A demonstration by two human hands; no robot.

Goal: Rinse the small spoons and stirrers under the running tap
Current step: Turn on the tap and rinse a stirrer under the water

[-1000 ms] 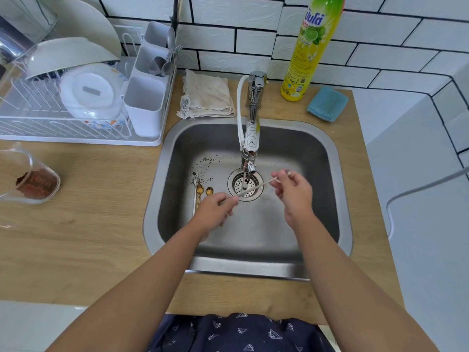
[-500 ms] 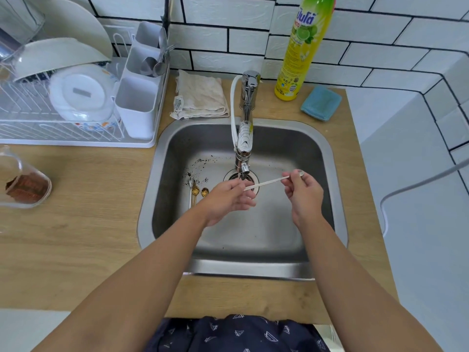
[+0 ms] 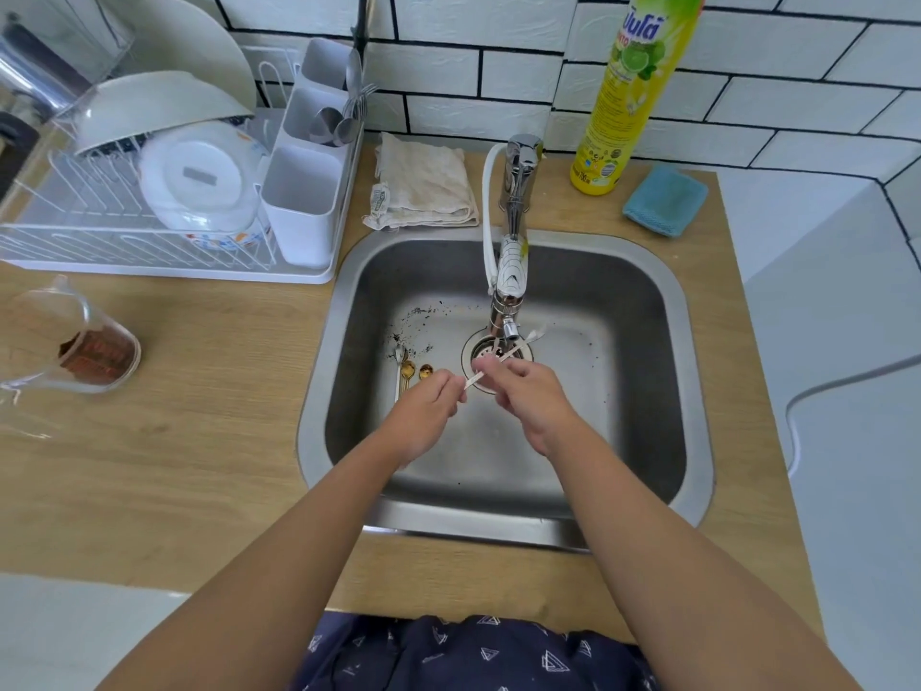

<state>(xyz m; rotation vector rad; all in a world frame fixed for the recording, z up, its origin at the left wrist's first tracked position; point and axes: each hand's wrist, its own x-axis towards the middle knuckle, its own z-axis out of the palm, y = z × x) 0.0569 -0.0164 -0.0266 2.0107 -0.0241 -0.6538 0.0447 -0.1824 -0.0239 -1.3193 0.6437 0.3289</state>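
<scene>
Wall (image 3: 498,37): white rectangular tiles, dark grout, brick bond; it turns a corner at far right. Bench (image 3: 199,441): light wood-grain top, with a stainless sink (image 3: 692,391) set into it. White dish rack (image 3: 149,251) at rear left, holding pale bowls and plates, with a white cutlery caddy (image 3: 304,207) on its right side. Folded cream cloth (image 3: 423,187) behind the sink. Yellow-green detergent bottle (image 3: 628,92) upright against the wall; blue sponge cloth (image 3: 665,202) just beside it. Pale grey surface (image 3: 822,341) to the right of the bench. Light is even and daylight-like.
</scene>
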